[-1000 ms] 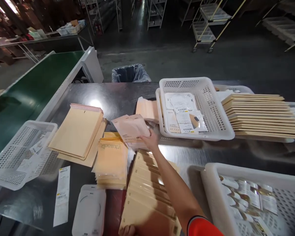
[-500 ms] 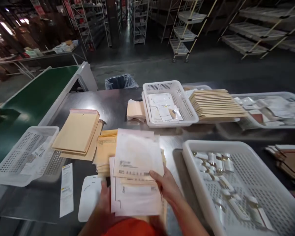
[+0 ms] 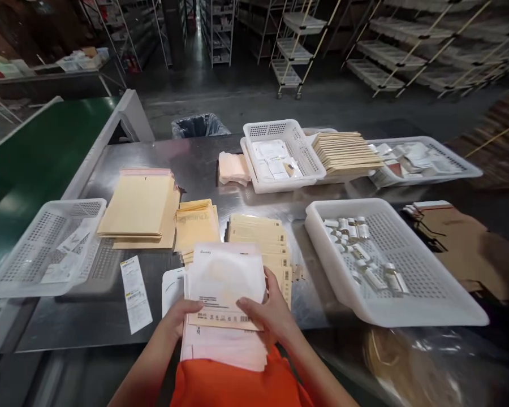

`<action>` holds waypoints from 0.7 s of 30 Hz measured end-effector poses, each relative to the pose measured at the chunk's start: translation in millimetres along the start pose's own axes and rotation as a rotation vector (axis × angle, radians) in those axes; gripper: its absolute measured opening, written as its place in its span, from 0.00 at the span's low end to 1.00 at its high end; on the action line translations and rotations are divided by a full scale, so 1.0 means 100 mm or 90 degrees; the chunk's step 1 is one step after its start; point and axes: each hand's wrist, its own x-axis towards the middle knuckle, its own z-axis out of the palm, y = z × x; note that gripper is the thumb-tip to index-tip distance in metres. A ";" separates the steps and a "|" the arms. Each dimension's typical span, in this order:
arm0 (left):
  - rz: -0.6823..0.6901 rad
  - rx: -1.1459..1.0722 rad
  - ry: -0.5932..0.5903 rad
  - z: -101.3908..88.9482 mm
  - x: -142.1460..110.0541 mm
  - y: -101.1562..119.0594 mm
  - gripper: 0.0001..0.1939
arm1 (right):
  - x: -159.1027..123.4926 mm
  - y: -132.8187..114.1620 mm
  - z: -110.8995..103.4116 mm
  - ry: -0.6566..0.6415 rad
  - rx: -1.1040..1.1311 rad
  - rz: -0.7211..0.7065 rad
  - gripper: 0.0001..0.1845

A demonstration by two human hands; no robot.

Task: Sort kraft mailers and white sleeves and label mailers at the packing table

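In front of my body, both hands grip a small stack of flat printed packets (image 3: 228, 274), the top one whitish with a cream lower band. My left hand (image 3: 182, 314) is closed on its left edge, thumb on top. My right hand (image 3: 274, 308) holds the right side, thumb on the front and fingers at the edge. Pale pink packets (image 3: 223, 346) show beneath, reaching toward an orange garment. Just beyond lie a fanned row of cream packets (image 3: 254, 230) and a pile of yellow packets (image 3: 198, 230). A white rounded card (image 3: 172, 287) is partly hidden behind my left hand.
Left: a white basket (image 3: 8, 277) with papers, kraft envelopes (image 3: 136, 212), a label strip (image 3: 136, 297) and a green conveyor (image 3: 68, 133). Right: a basket (image 3: 441, 305) of small bottles and folded brown cardboard (image 3: 453, 237). Behind: stacked baskets (image 3: 288, 186) and an upright row of envelopes (image 3: 343, 150).
The held stack has come closer to my body, uncovering the fanned cream packets behind it. My left hand has moved up, its thumb now over the top packet. The view has shifted.
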 end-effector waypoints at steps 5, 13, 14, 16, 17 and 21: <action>0.050 -0.009 0.024 0.10 -0.21 0.03 0.33 | -0.03 0.11 0.18 0.049 0.046 -0.057 0.30; 0.089 0.065 0.111 0.12 -0.36 0.06 0.33 | -0.02 0.14 0.21 0.011 0.083 -0.104 0.29; 0.091 0.064 0.107 0.13 -0.37 0.08 0.35 | 0.01 0.13 0.19 0.015 0.074 -0.099 0.28; 0.088 0.073 0.092 0.13 -0.38 0.11 0.37 | 0.09 0.11 0.15 0.022 0.096 -0.083 0.27; 0.090 0.085 0.088 0.13 -0.38 0.12 0.38 | 0.12 0.11 0.12 0.028 0.129 -0.074 0.28; 0.122 0.136 0.134 0.11 -0.37 0.12 0.38 | 0.21 0.17 -0.01 0.080 0.241 -0.049 0.31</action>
